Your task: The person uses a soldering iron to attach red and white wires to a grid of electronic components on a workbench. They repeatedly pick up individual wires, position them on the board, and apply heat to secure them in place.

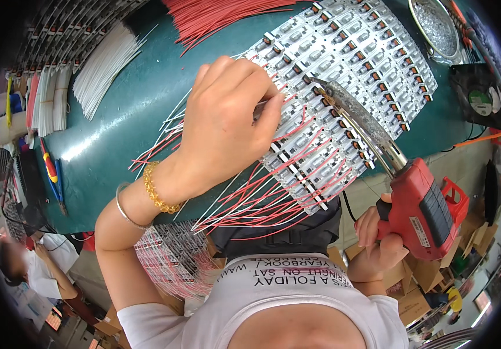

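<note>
My left hand [227, 116] is over the left part of a panel of small circuit boards [367, 64], thumb and finger pinched together. A thin wire shows at those fingertips, though most of it is hidden behind the hand. Thin red and white wires [262, 206] are attached along the panel's left and near rows, their loose ends trailing toward me. My right hand [378, 238] is wrapped around the handle of a red and black soldering gun [419, 209]. Its long metal nose slants up and left, and the tip is at a row of boards just right of my left fingertips.
Bundles of red wires [221, 20] and white wires [108, 70] lie at the back of the green tabletop [122, 145]. A round metal dish [435, 29] and a black fan [478, 96] are at the right. Pliers [52, 168] lie at the left edge. Another person [52, 264] sits farther left.
</note>
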{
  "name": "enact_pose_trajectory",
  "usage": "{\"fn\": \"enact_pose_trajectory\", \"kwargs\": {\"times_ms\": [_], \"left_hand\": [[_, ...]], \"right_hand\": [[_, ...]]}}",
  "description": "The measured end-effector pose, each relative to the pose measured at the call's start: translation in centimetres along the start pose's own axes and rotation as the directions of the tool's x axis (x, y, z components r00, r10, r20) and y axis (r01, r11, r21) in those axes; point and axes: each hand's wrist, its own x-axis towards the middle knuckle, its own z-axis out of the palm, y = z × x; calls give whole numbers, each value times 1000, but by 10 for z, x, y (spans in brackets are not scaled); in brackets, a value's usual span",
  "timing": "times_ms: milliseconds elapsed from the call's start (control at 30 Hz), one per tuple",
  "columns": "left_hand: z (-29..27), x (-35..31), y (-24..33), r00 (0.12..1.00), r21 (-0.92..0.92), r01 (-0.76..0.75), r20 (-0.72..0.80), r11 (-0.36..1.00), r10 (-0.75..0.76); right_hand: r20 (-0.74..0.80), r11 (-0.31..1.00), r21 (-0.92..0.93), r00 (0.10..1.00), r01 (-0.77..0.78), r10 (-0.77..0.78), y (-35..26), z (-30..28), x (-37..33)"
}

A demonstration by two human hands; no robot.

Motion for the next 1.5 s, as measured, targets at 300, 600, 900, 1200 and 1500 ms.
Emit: {"fn": "enact_pose_trajectory", "kwargs": {"times_ms": [300,600,900,1200,1500], "left_hand": [[-1,0,13,999,-37,-35,-36,999,33],[8,0,15,1000,23,18,4,1000,-18],[8,0,13,1000,12,2,-26,1000,-2],[8,0,13,1000,21,-3,-27,1000,3],[-72,-7,-63,979,633,176,-195,754,-64]], "right_hand": [[-19,999,2,999,-45,45,6,-14,-8],[-30,998,-14,998,-62,61,5,-9,-8],[-89,992,-128,996,7,-19,15,-21,-15],[19,999,13,999,31,-31,4,-11,-3],[-16,972,226,998,69,-67,16,-30,-3]]}}
